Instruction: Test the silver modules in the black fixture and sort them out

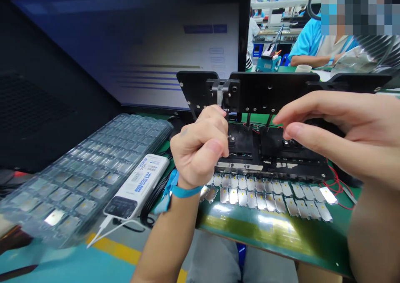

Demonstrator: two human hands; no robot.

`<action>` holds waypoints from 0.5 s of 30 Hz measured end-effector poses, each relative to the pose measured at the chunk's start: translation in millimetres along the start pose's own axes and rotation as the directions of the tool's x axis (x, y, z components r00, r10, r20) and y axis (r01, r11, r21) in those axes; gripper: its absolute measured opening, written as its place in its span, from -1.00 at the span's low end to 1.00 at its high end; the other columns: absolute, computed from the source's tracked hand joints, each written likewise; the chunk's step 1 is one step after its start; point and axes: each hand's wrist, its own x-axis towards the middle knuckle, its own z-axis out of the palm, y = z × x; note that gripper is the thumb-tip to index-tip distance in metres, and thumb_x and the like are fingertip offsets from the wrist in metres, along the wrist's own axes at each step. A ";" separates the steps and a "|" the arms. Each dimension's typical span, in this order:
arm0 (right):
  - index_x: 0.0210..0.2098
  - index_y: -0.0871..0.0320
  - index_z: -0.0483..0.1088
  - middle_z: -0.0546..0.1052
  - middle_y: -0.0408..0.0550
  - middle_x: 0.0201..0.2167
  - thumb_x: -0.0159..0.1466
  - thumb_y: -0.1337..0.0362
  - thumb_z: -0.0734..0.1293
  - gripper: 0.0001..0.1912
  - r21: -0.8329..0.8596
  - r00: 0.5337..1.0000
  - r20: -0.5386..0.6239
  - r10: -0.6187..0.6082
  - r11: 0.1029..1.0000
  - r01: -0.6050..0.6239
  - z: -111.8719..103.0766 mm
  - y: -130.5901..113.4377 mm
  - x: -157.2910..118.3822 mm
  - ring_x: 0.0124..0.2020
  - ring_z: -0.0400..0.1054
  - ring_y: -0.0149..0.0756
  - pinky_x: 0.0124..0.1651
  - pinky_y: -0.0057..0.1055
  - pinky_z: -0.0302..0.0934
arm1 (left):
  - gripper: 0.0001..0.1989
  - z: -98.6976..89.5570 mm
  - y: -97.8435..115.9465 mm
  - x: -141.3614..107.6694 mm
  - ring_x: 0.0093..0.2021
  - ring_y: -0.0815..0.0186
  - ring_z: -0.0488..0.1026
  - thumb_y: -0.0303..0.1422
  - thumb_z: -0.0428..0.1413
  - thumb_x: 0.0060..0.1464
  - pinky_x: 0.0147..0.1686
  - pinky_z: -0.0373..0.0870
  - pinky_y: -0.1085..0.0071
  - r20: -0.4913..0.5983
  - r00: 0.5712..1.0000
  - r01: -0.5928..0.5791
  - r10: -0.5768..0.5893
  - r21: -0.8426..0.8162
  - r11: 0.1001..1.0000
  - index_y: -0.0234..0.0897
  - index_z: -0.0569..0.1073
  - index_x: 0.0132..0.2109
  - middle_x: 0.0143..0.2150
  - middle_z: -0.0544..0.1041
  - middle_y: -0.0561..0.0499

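My left hand is curled closed, and whether it grips anything I can't tell, just beside a small steel clamp on the black metal fixture. My right hand hangs half open and empty over the fixture, with rows of flat silver rectangular parts on the near side.

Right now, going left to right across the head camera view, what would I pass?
Stacked clear plastic trays, white power bank, left hand, black fixture plate, right hand.
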 end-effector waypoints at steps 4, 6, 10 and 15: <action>-0.13 0.03 0.53 0.55 -0.16 -0.27 0.38 0.09 0.29 -0.77 0.009 1.000 0.021 -0.013 1.000 0.013 -0.2 -1.8 3.2 -0.33 0.45 -0.32 -0.33 -0.42 0.34 | -0.63 -0.7 -0.3 0.4 -0.53 0.35 0.21 -0.30 0.08 0.24 -0.11 0.31 0.16 0.015 1.000 -0.010 0.010 -0.016 1.000 -0.23 0.26 -0.54 -0.66 0.23 0.12; -0.13 0.04 0.53 0.55 -0.15 -0.26 0.37 0.07 0.29 -0.75 0.014 1.000 0.020 -0.009 1.000 0.009 0.2 -1.7 3.2 -0.33 0.44 -0.32 -0.30 -0.41 0.36 | -0.62 -0.7 -0.2 0.5 -0.53 0.35 0.21 -0.29 0.07 0.24 -0.11 0.31 0.16 0.015 1.000 -0.011 0.011 -0.012 1.000 -0.23 0.25 -0.54 -0.66 0.23 0.12; -0.13 0.08 0.53 0.54 -0.10 -0.25 0.37 0.04 0.29 -0.70 0.034 1.000 0.026 -0.002 0.999 0.001 0.2 -2.5 3.1 -0.29 0.44 -0.30 -0.20 -0.39 0.41 | -0.61 -0.7 0.5 0.5 -0.53 0.35 0.21 -0.30 0.07 0.24 -0.12 0.32 0.16 0.013 1.000 -0.008 0.008 0.008 1.000 -0.23 0.23 -0.55 -0.67 0.23 0.12; -0.13 0.10 0.53 0.54 -0.09 -0.25 0.37 0.05 0.28 -0.70 0.045 0.999 0.046 0.003 0.999 -0.005 -0.9 -4.6 4.4 -0.29 0.44 -0.29 -0.18 -0.37 0.41 | -0.60 -1.3 0.6 0.0 -0.53 0.35 0.22 -0.28 0.08 0.24 -0.12 0.34 0.17 0.017 1.000 0.000 0.000 0.020 1.000 -0.23 0.23 -0.56 -0.67 0.23 0.12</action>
